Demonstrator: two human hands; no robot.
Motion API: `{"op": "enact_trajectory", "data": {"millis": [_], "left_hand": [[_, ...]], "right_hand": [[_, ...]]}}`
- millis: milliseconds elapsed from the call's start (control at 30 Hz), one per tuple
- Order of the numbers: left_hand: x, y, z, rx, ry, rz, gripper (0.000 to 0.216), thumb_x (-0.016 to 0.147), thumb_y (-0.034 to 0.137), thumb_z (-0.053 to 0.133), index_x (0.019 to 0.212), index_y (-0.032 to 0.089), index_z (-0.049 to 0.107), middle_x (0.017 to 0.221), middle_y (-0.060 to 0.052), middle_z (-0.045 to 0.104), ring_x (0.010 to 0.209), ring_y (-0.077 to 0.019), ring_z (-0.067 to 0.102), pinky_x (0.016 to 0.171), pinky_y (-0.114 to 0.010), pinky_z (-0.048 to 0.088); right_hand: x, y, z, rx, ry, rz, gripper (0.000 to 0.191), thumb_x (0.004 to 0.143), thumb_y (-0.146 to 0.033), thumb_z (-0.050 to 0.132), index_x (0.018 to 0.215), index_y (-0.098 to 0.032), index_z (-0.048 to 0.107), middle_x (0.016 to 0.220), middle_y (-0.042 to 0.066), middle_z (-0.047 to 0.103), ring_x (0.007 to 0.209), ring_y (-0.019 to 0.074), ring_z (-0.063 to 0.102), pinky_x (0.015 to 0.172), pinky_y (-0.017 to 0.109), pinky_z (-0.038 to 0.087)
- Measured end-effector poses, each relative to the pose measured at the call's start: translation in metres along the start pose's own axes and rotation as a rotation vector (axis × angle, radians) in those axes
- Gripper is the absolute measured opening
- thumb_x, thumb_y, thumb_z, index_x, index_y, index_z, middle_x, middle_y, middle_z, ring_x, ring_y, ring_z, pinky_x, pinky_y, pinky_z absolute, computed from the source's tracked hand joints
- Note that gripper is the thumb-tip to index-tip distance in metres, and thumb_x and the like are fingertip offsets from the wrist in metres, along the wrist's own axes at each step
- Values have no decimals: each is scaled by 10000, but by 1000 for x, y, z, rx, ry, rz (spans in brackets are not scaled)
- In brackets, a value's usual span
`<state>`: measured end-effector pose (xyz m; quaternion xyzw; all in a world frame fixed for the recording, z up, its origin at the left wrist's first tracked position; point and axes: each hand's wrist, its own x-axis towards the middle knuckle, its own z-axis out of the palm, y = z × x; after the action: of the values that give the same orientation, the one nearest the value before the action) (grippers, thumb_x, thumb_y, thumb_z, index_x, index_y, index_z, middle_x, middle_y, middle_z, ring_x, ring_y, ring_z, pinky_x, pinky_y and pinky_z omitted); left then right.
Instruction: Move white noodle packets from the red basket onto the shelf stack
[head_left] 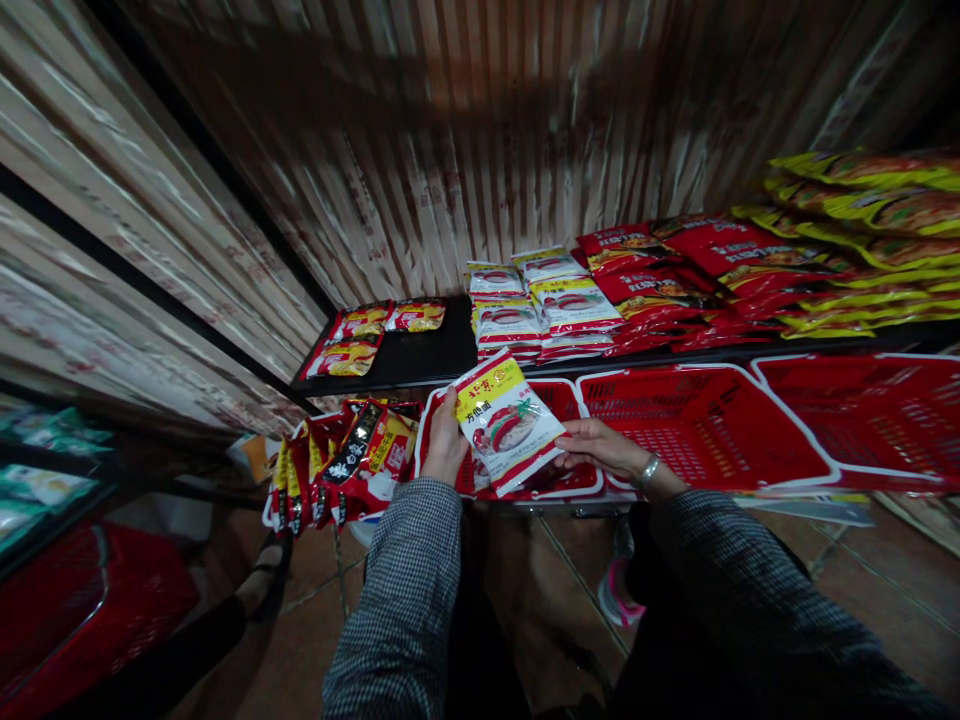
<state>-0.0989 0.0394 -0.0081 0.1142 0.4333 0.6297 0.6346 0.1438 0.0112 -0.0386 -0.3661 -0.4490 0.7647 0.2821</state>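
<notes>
Between my two hands is a white, red and yellow packet of instant noodles (506, 422), tilted, its printed front facing up. My left hand (445, 440) grips its left edge, and my right hand (600, 447) pinches the lower right corner. Below the packet stands a red basket (576, 396) with a white rim; what lies inside is mostly hidden. Just beyond, on a black shelf (427, 358), are stacks of matching white packets (574, 305). A basket to the left is filled with red and black noodle packets (367, 450).
Red packets (645, 280) and yellow packets (885, 215) are piled along the shelf's right side, with a few red-yellow ones (345, 355) at its left end. More red baskets (697, 415) stand at right. Another person's foot (271, 575) is at lower left, near a red basket (112, 600).
</notes>
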Motion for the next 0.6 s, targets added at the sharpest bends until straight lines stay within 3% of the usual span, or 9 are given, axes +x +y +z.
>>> {"op": "enact_trajectory", "data": {"millis": [267, 367, 500, 600], "left_hand": [[6, 0, -5, 55, 4, -32, 244, 866, 334, 572, 947, 111, 626, 830, -119, 740, 774, -231, 717, 764, -359, 577], [3, -5, -4, 89, 0, -47, 258, 876, 349, 551, 918, 104, 622, 819, -130, 737, 776, -240, 718, 753, -372, 580], [-6, -14, 3, 137, -18, -98, 258, 868, 339, 566, 861, 87, 619, 803, -154, 733, 791, -260, 718, 756, -385, 579], [-14, -21, 11, 164, -43, -123, 253, 829, 339, 624, 840, 87, 625, 794, -154, 733, 806, -270, 716, 772, -386, 577]], "right_hand": [[-8, 3, 7, -25, -37, 14, 326, 707, -357, 763, 949, -153, 684, 728, 20, 725, 619, 90, 668, 631, 196, 546], [-11, 2, 8, -40, -67, 10, 384, 701, -373, 763, 1008, -158, 678, 893, 49, 743, 759, 136, 697, 745, 268, 560], [-5, 1, 12, 63, 62, -108, 376, 732, -439, 721, 996, -172, 691, 1027, 58, 729, 953, 198, 677, 924, 368, 504], [3, 0, 14, 164, 191, -156, 329, 702, -444, 744, 913, -193, 716, 958, 43, 746, 920, 205, 682, 910, 364, 509]]}}
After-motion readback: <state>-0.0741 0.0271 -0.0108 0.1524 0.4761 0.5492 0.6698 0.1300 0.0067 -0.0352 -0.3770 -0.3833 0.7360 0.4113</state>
